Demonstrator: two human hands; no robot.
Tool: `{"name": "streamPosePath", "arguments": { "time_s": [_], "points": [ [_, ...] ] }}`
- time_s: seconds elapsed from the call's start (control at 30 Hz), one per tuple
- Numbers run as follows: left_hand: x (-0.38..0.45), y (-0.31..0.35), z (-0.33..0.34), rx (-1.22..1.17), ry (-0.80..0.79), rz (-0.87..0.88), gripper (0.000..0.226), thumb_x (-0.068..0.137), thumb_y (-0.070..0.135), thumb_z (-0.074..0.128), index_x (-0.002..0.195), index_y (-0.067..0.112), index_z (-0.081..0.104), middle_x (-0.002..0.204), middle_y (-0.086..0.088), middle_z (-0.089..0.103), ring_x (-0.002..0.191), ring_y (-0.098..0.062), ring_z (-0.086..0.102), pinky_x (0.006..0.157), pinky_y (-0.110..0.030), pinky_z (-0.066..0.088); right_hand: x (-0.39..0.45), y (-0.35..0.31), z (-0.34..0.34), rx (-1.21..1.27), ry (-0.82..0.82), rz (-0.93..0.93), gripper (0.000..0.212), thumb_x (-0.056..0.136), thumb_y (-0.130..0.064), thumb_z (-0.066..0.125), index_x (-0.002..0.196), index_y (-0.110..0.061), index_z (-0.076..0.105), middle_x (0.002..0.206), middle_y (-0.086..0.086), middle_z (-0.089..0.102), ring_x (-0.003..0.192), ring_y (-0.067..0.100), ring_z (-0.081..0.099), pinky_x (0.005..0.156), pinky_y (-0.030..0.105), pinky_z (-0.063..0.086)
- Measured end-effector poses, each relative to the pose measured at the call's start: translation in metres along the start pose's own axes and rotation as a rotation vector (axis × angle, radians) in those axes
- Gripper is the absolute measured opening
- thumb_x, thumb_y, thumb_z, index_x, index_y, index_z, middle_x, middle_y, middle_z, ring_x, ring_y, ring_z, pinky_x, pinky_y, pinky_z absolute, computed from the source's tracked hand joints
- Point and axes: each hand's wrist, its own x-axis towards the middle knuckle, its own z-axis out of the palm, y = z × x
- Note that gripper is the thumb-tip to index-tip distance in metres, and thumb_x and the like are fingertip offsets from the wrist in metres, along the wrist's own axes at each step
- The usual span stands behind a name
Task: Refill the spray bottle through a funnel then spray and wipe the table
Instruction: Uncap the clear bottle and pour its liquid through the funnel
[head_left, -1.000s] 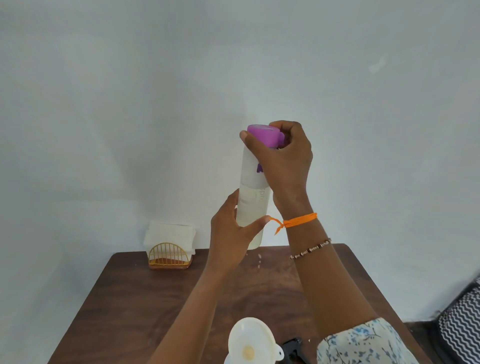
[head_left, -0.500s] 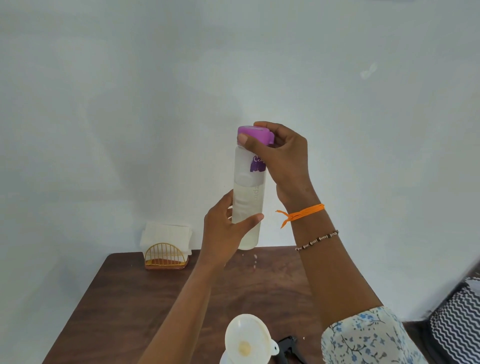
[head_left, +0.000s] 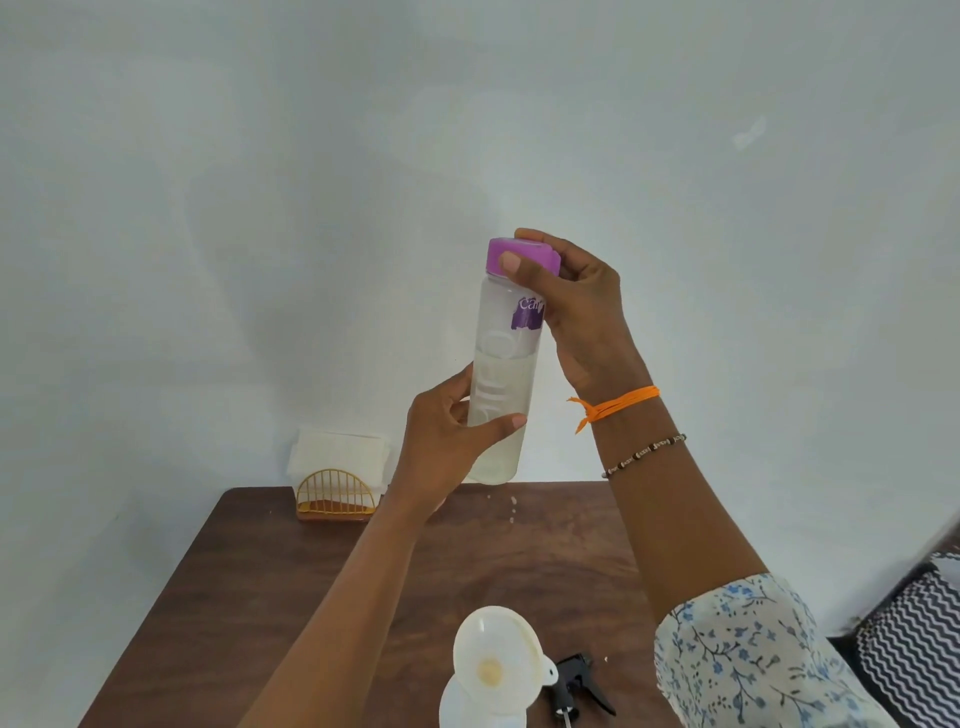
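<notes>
Leftmost, a gold wire napkin holder (head_left: 336, 493) with white napkins (head_left: 338, 451) stands at the far edge of the brown worktop (head_left: 249, 597), against the pale wall and to the left of the water bottle (head_left: 501, 384), which serves as the landmark. That bottle is a frosted clear cylinder with a purple lid (head_left: 522, 255) and a purple label, held upright in the air above the far part of the worktop, with clear liquid filling roughly its lower half. Just left of it, the left hand (head_left: 447, 447) grasps its lower body, the thumb across the front and the fingers curled round the back. Well below the bottle, at the near edge, a white funnel (head_left: 496, 662) sits in the mouth of a pale spray bottle (head_left: 467, 706), of which only the top shows. Right of the funnel, a black trigger spray head (head_left: 579, 686) lies on the worktop, apart from its bottle. Right of the water bottle, the right hand (head_left: 576, 312) grips the purple lid, thumb on the front and fingers over the top. Its wrist carries an orange thread (head_left: 618, 405) and a beaded bracelet (head_left: 644, 457), above a floral sleeve (head_left: 748, 654).
</notes>
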Motion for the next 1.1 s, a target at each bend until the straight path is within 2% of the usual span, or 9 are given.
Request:
{"name": "streamPosePath", "arguments": {
  "time_s": [0.17, 0.33, 0.47, 0.6, 0.7, 0.8, 0.93, 1.03, 1.1],
  "points": [
    [-0.009, 0.005, -0.004, -0.184, -0.169, 0.018, 0.035, 0.073, 0.014, 0.074, 0.101, 0.032, 0.063, 0.092, 0.022, 0.071, 0.09, -0.006, 0.068, 0.071, -0.017, 0.053, -0.004, 0.0, 0.003, 0.237, -0.212, 0.071, 0.035, 0.079, -0.016, 0.068, 0.111, -0.005, 0.062, 0.098, 0.011, 0.066, 0.085, 0.02, 0.065, 0.072, 0.028, 0.054],
    [-0.012, 0.001, -0.001, -0.183, -0.153, 0.035, 0.044, 0.071, 0.02, 0.078, 0.11, 0.032, 0.062, 0.103, 0.021, 0.069, 0.096, -0.006, 0.066, 0.076, -0.019, 0.053, 0.002, 0.002, -0.008, 0.302, -0.439, 0.095, 0.068, 0.066, -0.041, 0.077, 0.122, -0.011, 0.053, 0.12, 0.011, 0.062, 0.114, 0.025, 0.055, 0.09, 0.032, 0.048],
    [-0.01, -0.001, -0.004, -0.048, -0.092, 0.058, 0.061, 0.069, 0.031, 0.079, 0.125, 0.029, 0.056, 0.12, 0.013, 0.063, 0.101, -0.006, 0.063, 0.078, -0.014, 0.052, -0.005, 0.0, -0.008, 0.39, -0.282, 0.039, 0.063, 0.067, -0.031, 0.075, 0.119, -0.011, 0.046, 0.114, 0.013, 0.056, 0.095, 0.021, 0.058, 0.079, 0.029, 0.051],
    [-0.008, 0.001, -0.004, 0.041, -0.028, 0.062, 0.064, 0.069, 0.036, 0.078, 0.127, 0.032, 0.051, 0.121, 0.014, 0.058, 0.1, -0.008, 0.06, 0.08, -0.016, 0.049, -0.017, -0.002, 0.01, 0.015, 0.064, -0.095, 0.058, 0.063, -0.038, 0.076, 0.108, -0.023, 0.042, 0.102, 0.003, 0.049, 0.084, 0.013, 0.056, 0.065, 0.02, 0.05],
    [-0.01, 0.003, -0.002, 0.052, -0.01, 0.058, 0.064, 0.07, 0.037, 0.077, 0.127, 0.034, 0.049, 0.12, 0.015, 0.057, 0.099, -0.006, 0.057, 0.077, -0.012, 0.046, -0.022, 0.002, 0.017, -0.142, 0.17, -0.178, 0.064, 0.066, -0.021, 0.083, 0.11, -0.022, 0.036, 0.108, 0.001, 0.045, 0.088, 0.013, 0.054, 0.057, 0.015, 0.048],
    [-0.011, 0.004, -0.002, 0.045, 0.003, 0.053, 0.065, 0.07, 0.038, 0.077, 0.129, 0.034, 0.048, 0.127, 0.011, 0.056, 0.1, -0.005, 0.055, 0.079, -0.013, 0.045, -0.023, 0.004, 0.015, -0.105, 0.186, -0.199, 0.063, 0.07, -0.018, 0.08, 0.114, -0.022, 0.035, 0.108, 0.002, 0.05, 0.094, 0.019, 0.058, 0.063, 0.018, 0.05],
    [-0.01, 0.004, -0.004, 0.03, -0.005, 0.058, 0.065, 0.07, 0.037, 0.078, 0.128, 0.035, 0.048, 0.127, 0.012, 0.057, 0.1, -0.005, 0.056, 0.073, -0.007, 0.043, -0.023, 0.0, 0.01, 0.064, 0.046, -0.145, 0.049, 0.073, -0.02, 0.061, 0.114, -0.02, 0.035, 0.091, 0.009, 0.061, 0.077, 0.015, 0.059, 0.065, 0.021, 0.047],
    [-0.011, 0.004, -0.004, 0.028, -0.011, 0.058, 0.064, 0.071, 0.037, 0.077, 0.128, 0.035, 0.048, 0.125, 0.014, 0.056, 0.099, -0.005, 0.056, 0.073, -0.007, 0.043, -0.019, -0.002, 0.009, 0.128, -0.015, -0.139, 0.053, 0.067, -0.028, 0.059, 0.114, -0.02, 0.037, 0.107, 0.015, 0.062, 0.09, 0.02, 0.06, 0.073, 0.025, 0.049],
    [-0.012, 0.004, -0.003, 0.02, -0.011, 0.055, 0.065, 0.071, 0.036, 0.077, 0.129, 0.034, 0.048, 0.125, 0.014, 0.056, 0.101, -0.005, 0.056, 0.075, -0.01, 0.045, -0.021, -0.003, 0.013, -0.004, 0.036, -0.162, 0.06, 0.069, -0.03, 0.069, 0.118, -0.023, 0.034, 0.111, 0.009, 0.055, 0.097, 0.02, 0.058, 0.071, 0.02, 0.05]
  ]
}}
